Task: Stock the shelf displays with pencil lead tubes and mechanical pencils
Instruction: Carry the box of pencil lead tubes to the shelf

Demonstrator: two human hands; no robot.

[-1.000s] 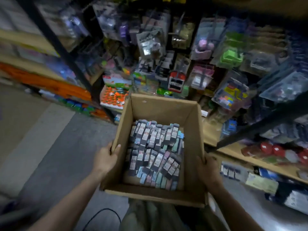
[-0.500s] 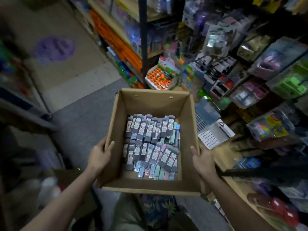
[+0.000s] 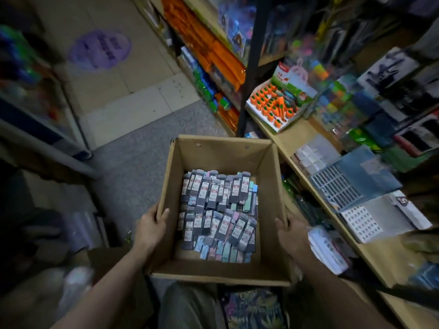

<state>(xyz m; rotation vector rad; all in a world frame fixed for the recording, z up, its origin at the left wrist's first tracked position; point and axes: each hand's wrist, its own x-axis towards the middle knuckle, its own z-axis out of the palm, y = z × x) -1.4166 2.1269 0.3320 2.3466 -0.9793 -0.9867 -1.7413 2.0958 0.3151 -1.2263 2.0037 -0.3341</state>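
Dim shop light, deep shadow at left and bottom, motion-blurred edges, wide-angle bending, sharper centre

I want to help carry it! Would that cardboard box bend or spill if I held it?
Probably stiff enough: the cardboard box keeps its shape with the left hand and right hand gripping its sides. The loose pencil lead packs would likely slide if tilted. It's open-topped, so keep it level.

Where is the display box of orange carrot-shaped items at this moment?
In the head view, the carrot display box sits upper right of centre on the wooden shelf, beyond the cardboard box, just right of the black shelf post.
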